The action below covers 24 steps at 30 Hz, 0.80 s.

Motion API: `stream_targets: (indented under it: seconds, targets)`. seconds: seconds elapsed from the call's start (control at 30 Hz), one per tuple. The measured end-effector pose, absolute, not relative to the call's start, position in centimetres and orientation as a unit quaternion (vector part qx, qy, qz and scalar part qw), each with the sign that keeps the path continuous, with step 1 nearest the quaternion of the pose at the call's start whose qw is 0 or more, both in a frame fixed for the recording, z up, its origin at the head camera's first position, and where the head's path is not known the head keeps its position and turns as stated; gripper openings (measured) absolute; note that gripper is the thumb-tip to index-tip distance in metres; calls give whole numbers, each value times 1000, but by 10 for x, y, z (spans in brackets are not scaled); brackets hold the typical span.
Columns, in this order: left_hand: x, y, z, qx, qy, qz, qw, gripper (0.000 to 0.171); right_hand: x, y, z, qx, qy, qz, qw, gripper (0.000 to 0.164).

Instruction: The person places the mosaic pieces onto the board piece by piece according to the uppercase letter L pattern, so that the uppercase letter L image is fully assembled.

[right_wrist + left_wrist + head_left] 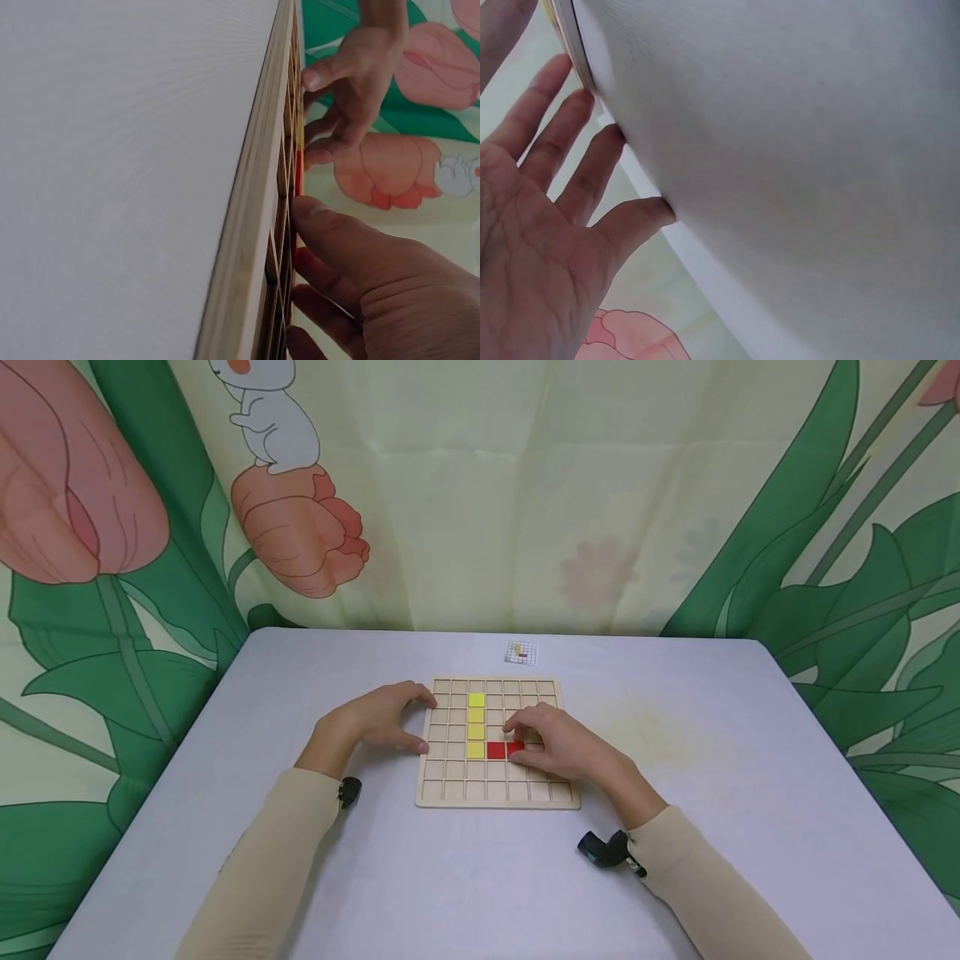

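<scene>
A wooden grid board lies flat on the white table. Yellow squares form a column in its cells, and red squares run rightward from the lowest one. My left hand rests at the board's left edge, thumb and fingers spread; in the left wrist view, some fingertips meet that edge. Over the board's right half, my right hand has its thumb at the red squares, partly covering the right one. Its index fingertip sits farther back, apart from the thumb. The right wrist view shows the thumb against the red.
Behind the board lies a small card printed with a coloured grid pattern. The white tabletop extends around the board. A curtain with flowers and leaves hangs beyond the table's far edge.
</scene>
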<state>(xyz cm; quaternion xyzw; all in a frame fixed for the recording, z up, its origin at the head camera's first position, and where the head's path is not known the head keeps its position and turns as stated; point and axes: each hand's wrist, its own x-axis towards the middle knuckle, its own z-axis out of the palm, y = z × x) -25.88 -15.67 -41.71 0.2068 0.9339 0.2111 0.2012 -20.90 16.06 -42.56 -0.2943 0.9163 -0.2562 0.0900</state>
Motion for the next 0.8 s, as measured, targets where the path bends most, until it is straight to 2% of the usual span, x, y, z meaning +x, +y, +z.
stream_targets:
  seconds: [0.8]
  targets:
    - [-253,-154,-416,222,936,184,202,68,-210,175,-429,-289,908,-277,121,27]
